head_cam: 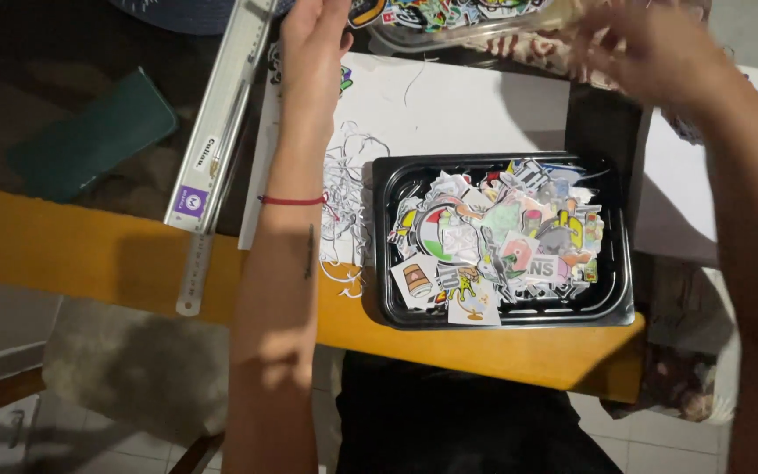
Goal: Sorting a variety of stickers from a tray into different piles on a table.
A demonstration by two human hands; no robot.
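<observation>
Head view, near edge first: what lies closest?

— The yellow front edge of the desk (89,254), with a black tray (381,263) set just inside it, heaped with cut-out stickers (502,237). Curls of paper trimmings (344,184) lie beside the tray's left wall, on a white sheet (458,114).

— And the hands?

— Both are at the far side, reaching past the tray. The left hand (313,44) is raised with its fingers stretched long, beside the left end of a clear tub (449,22) that holds more stickers. Whether it grips anything cannot be told. The right hand (651,48) is a blur at the tub's other end, so its fingers cannot be read either.

— Which step does that suggest?

— By the look of it, the handling is at the clear tub and the tray is left alone. Any carry back toward the tray calls for a lift over its raised rim.

— Room to move?

— Open white sheet between tub and tray. On the left, metal rulers (217,132) slant toward the desk edge, one end past it, and a green case (89,145) lies well apart. The tray's near rim sits close to the desk's front edge.
</observation>
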